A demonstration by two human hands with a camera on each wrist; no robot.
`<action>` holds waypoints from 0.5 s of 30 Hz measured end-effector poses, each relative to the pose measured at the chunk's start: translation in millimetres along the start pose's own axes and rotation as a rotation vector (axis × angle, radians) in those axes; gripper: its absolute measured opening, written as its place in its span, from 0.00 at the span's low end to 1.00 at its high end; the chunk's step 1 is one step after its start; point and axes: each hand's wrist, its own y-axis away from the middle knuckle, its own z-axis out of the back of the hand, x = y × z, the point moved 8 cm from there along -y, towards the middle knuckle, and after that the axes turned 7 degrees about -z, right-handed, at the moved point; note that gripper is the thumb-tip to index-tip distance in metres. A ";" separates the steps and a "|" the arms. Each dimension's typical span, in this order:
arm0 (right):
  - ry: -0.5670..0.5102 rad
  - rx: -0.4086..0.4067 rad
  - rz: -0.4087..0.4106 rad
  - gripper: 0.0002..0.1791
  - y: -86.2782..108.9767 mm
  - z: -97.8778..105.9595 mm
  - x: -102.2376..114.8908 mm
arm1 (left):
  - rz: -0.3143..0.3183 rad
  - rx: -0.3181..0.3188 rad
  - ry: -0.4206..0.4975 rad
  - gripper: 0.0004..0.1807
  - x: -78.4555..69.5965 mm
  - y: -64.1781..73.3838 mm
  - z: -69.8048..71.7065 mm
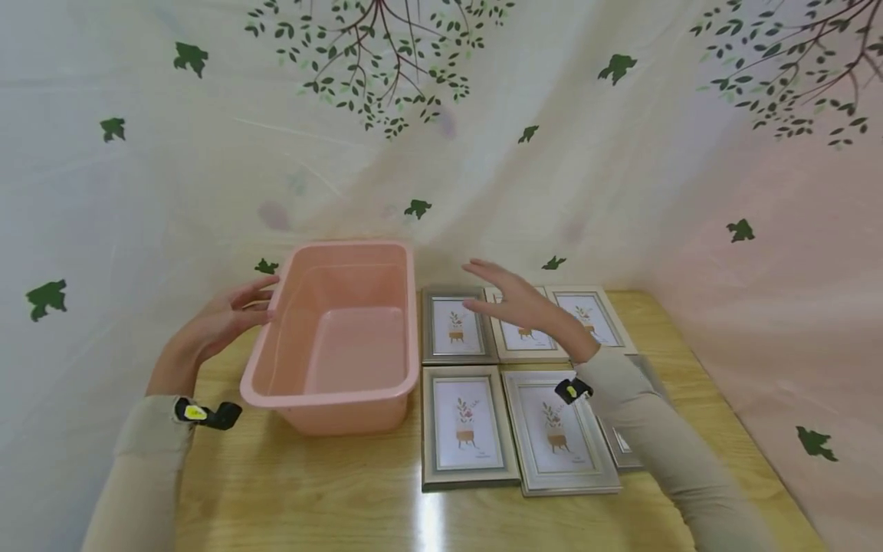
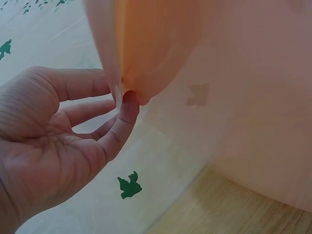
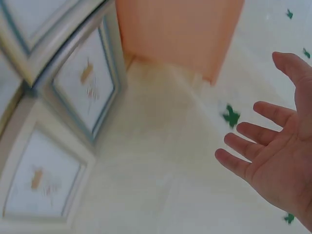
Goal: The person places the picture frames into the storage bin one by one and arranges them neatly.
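A pink plastic basin stands on the wooden table with its open side up, nothing inside it. At its left rim, my left hand holds the edge; close up in the left wrist view, a fingertip curls under the lip. My right hand is raised over the back row of picture frames, its fingers extended and spread, holding nothing. Below it lie a dark-edged picture frame and a cream picture frame. The right wrist view shows the bare palm apart from the frames.
More picture frames lie face up right of the basin: a champagne one and a silver one in front, a cream one at back right. Another frame is partly hidden by my right sleeve. A leaf-patterned cloth hangs behind.
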 end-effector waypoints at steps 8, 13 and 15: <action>0.020 -0.085 -0.138 0.40 32.5 64.7 -79.2 | -0.013 0.003 -0.028 0.43 -1.0 -1.1 -0.8; 0.041 -0.129 -0.261 0.41 57.6 89.4 -138.8 | -0.029 0.005 -0.022 0.42 -0.3 -0.2 -1.7; 0.033 -0.138 -0.313 0.42 67.0 95.4 -161.6 | -0.039 0.006 -0.010 0.41 -0.2 0.1 -2.4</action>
